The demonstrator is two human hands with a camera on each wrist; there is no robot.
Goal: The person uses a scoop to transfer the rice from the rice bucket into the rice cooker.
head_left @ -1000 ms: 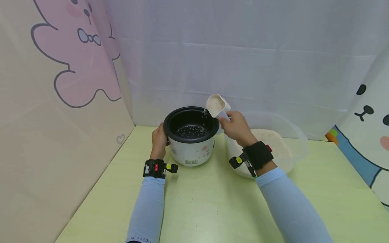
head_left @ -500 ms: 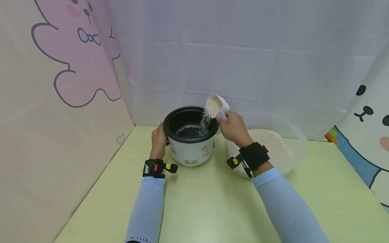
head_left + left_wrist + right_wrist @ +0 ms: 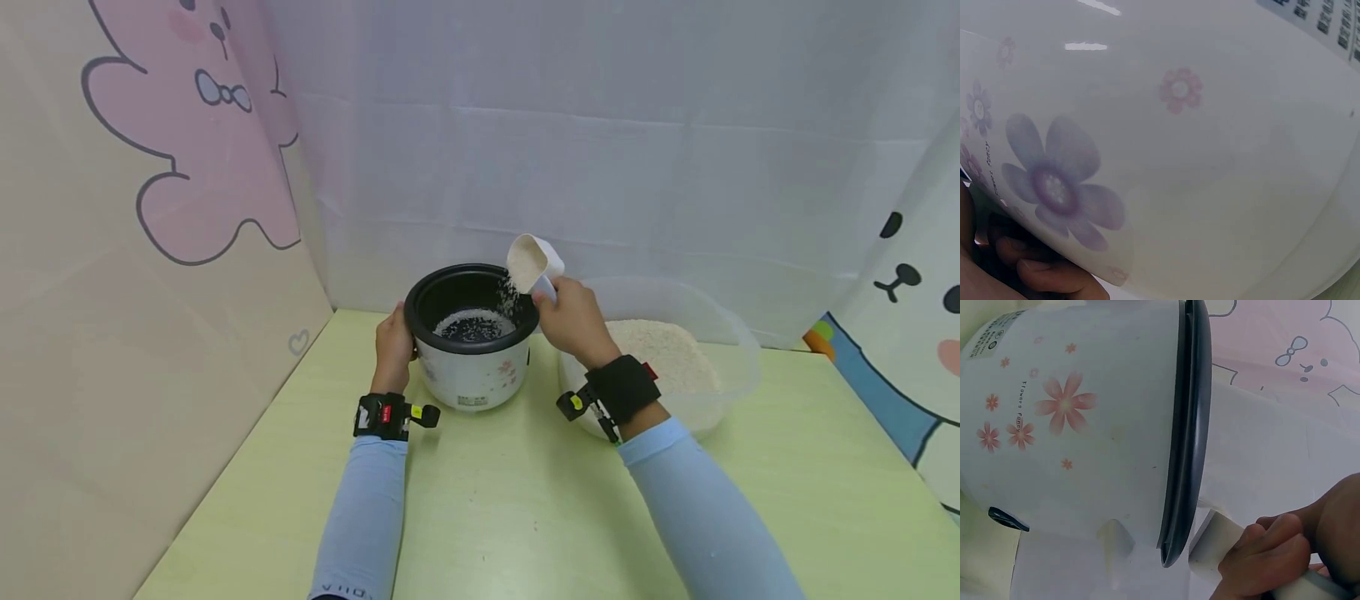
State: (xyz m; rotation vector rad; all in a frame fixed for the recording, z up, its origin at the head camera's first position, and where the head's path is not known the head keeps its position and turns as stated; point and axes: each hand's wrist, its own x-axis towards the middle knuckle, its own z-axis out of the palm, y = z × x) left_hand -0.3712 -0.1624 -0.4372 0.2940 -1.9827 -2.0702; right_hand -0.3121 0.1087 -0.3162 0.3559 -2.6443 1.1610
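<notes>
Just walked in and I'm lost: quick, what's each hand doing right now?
Left hand: holding the rice cooker at its side.
Right hand: holding the tilted white scoop, rice falling from it.

The person's left arm (image 3: 362,517) is pointing almost straight forward, and the left hand (image 3: 393,346) is gripping, its fingers (image 3: 1054,278) bending inward. The right arm (image 3: 712,508) is slanting forward and across to the left. Held up in the air, the right hand (image 3: 573,323) is gripping too, palm down, with bent fingers (image 3: 1266,550). Dark bands (image 3: 622,389) are circling both wrists.
</notes>
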